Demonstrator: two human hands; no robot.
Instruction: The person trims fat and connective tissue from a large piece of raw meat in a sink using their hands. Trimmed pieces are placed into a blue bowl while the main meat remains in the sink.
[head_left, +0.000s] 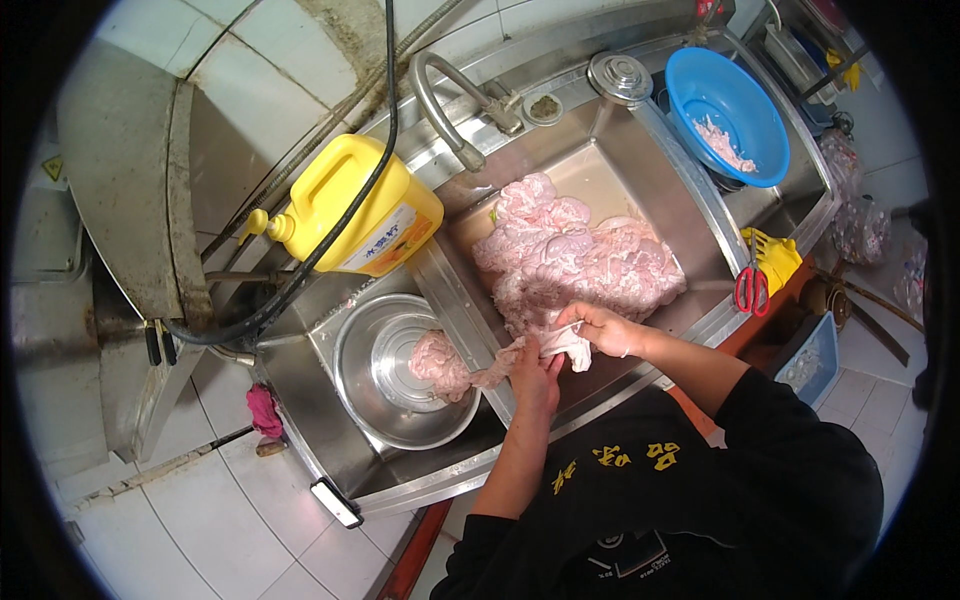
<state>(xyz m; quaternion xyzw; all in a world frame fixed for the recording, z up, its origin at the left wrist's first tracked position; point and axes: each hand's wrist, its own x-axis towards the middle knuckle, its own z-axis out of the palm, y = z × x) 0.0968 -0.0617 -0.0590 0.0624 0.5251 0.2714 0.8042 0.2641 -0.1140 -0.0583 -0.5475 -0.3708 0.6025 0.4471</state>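
Note:
My left hand (535, 381) grips a pale strand of what looks like animal intestine (495, 367). The strand runs over the sink divider into a round steel bowl (358, 405), where a pink coil (433, 364) rests. Pinched in the fingers of my right hand (606, 330) is the whitish end part of intestine (566, 342), spread between both hands. Just beyond them, a large pile of pink intestines (577, 251) fills much of the middle sink basin (611, 165). Whether the held piece joins this pile is hidden by my hands.
A curved faucet (450, 112) overhangs the basin. To the left stands a yellow pump jug (360, 202), crossed by a black hose (352, 202). At right are a blue basin (731, 112) with pale scraps, red-handled scissors (752, 289) and yellow gloves (776, 262).

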